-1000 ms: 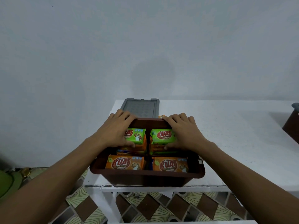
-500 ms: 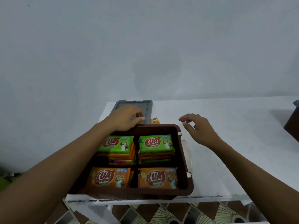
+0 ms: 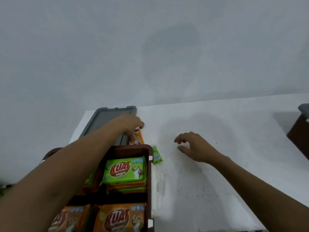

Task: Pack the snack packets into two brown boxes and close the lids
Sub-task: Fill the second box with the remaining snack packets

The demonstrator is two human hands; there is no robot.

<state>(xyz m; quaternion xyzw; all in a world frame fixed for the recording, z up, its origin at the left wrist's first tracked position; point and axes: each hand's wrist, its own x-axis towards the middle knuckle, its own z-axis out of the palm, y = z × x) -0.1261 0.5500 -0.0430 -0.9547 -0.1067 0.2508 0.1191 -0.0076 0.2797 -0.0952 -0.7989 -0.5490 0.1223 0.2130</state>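
So the open brown box [image 3: 149, 181] sits at the near left corner of the table [image 3: 217, 164], with its long side running away from the camera toward the wall [image 3: 150, 47]. Inside, a green packet [image 3: 124, 169] lies flat on top of a stack in the far right compartment, label facing up, and two orange packets [image 3: 117, 218] fill the near compartments. The grey lid [image 3: 107, 118] lies flat right behind the box, lined up the same way. A loose orange packet [image 3: 140, 137] is wedged between the lid's right edge and the box's far end, and a small green packet [image 3: 157, 154] lies on the table just off the box's far right corner. The left hand [image 3: 130, 124] reaches across the box to that loose orange packet, fingers curled down onto it. It's too blurry to tell if it's actually pinching it or just touching. The right hand [image 3: 192, 146] hovers over bare table to the right of the box, near the small green packet but not touching it, fingers loosely curled and holding nothing. A second brown box [image 3: 299, 134] peeks in at the far right edge.
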